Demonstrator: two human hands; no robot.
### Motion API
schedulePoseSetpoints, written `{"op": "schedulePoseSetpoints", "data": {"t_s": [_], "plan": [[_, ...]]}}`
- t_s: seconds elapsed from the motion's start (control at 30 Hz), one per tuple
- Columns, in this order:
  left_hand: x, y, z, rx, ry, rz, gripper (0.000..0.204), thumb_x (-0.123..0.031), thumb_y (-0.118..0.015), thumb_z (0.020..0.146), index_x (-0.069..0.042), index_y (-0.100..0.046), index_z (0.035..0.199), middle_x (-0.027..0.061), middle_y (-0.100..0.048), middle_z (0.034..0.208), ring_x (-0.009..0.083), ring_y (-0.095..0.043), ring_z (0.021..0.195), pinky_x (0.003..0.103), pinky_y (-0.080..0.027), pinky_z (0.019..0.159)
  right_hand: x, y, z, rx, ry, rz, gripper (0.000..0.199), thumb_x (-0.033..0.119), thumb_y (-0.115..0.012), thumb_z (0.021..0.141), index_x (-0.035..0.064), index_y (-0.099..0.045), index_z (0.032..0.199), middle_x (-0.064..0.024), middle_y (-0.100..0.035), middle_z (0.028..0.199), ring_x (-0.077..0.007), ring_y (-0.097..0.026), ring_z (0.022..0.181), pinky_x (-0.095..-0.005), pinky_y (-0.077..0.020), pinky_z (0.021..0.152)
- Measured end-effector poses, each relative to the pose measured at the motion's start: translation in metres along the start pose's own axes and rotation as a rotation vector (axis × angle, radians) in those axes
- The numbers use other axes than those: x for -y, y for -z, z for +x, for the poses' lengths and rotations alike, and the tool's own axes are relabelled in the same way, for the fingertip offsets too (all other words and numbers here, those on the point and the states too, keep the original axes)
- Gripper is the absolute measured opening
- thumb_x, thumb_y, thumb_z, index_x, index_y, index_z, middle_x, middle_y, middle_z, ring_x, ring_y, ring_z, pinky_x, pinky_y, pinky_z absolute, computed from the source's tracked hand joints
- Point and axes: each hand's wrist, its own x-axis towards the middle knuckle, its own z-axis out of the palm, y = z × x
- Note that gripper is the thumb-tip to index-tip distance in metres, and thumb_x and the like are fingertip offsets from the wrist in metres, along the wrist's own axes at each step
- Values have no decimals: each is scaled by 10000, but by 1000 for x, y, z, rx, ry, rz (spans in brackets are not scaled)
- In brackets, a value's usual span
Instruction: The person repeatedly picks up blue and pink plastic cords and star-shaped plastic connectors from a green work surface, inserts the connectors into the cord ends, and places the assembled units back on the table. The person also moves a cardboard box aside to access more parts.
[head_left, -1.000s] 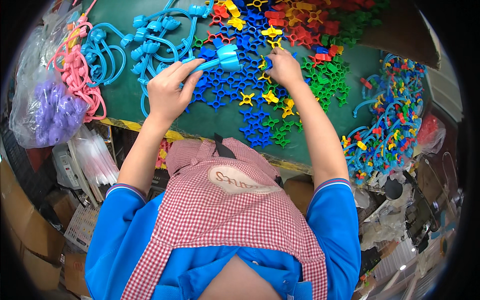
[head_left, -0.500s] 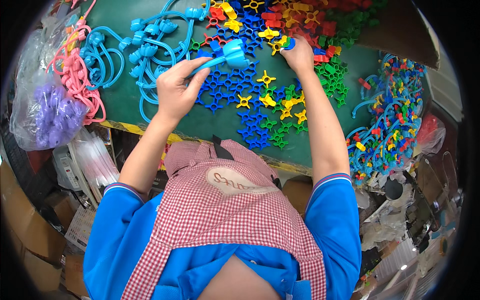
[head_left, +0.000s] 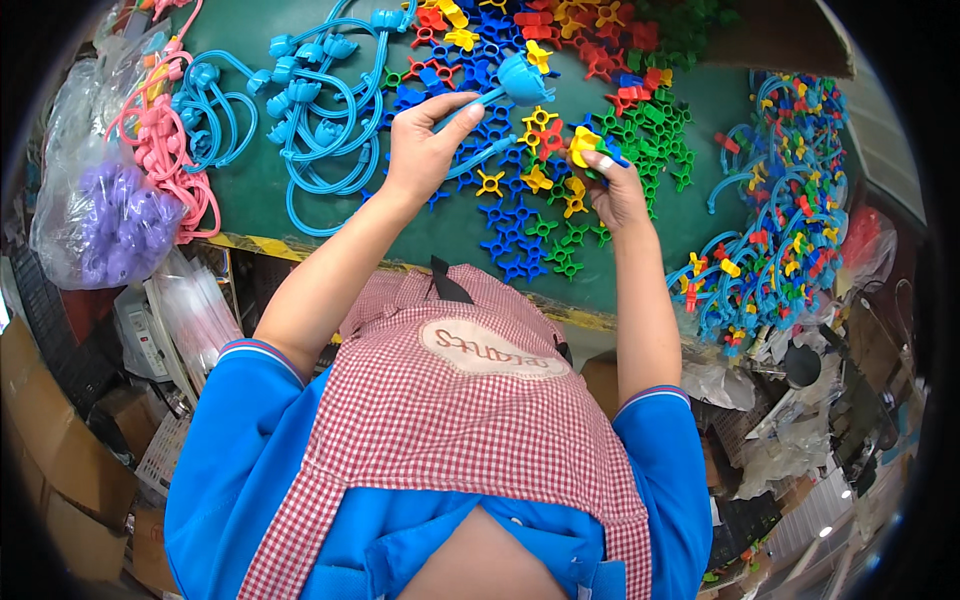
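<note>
My left hand point(head_left: 425, 145) is closed round a light blue plastic tube just below its tulip-shaped cup point(head_left: 524, 80). The cup is held over the table, tilted up to the right. A yellow piece point(head_left: 538, 56) shows at its rim; whether inside or behind, I cannot tell. Another light blue tube end point(head_left: 492, 152) sticks out to the right below that hand. My right hand point(head_left: 615, 195) pinches small winged plastic pieces point(head_left: 584, 145), yellow, blue and some green, between thumb and fingers. Loose blue cross-shaped pieces point(head_left: 512, 243) lie between the hands, with yellow crosses point(head_left: 490, 183) among them.
Coiled light blue tubes point(head_left: 330, 150) with cups lie left on the green table point(head_left: 260, 205). Pink tubes point(head_left: 155, 140) and a clear bag of purple pieces point(head_left: 120, 225) are farther left. Green crosses point(head_left: 650, 130) lie right of centre; a heap of tubes with coloured pieces point(head_left: 780, 230) fills the right edge.
My left hand has moved right and slightly up with the cup. My right hand has drawn back toward me from the far pile, pinching small pieces that now show more clearly.
</note>
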Motion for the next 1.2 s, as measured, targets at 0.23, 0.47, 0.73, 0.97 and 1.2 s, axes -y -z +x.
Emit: {"op": "schedulePoseSetpoints", "data": {"t_s": [0.23,0.47,0.73,0.97,1.2], "plan": [[-16,2,-23,208,4,-137,234,-135,-696,809,13,-679,990,27,-668,853,62,-575,768,209,-456,691,-3,-8,-35,36,-95,-33,377,56,-640,780,-57,-544,1126,-141,-629,1055,-245,-621,996,-328,-526,875],[-24,6,-38,245,-109,65,240,-150,-705,798,-1,-688,985,44,-684,860,69,-588,768,211,-464,695,7,-13,-52,59,-34,-326,339,65,-703,726,-28,-605,1037,-69,-661,950,-153,-652,812,-254,-522,750],[-26,2,-45,350,-82,-80,222,-134,-699,799,1,-689,975,34,-669,788,61,-577,714,202,-457,635,4,-28,-61,131,420,-1136,267,119,-754,634,63,-679,884,-59,-670,807,-184,-618,707,-295,-492,675],[-29,11,-52,437,-122,-230,217,-100,-680,800,29,-676,974,53,-669,843,75,-586,747,206,-471,666,7,-30,-63,313,562,-1301,315,173,-754,604,81,-678,896,-122,-658,862,-290,-631,792,-353,-507,723],[-2,31,-54,210,63,-536,213,-94,-635,840,20,-650,1018,-13,-535,654,31,-354,498,197,-252,436,-22,-41,-29,408,231,-671,671,232,-743,690,68,-495,1291,-173,-514,1278,-299,-509,1158,-356,-410,965]]}}
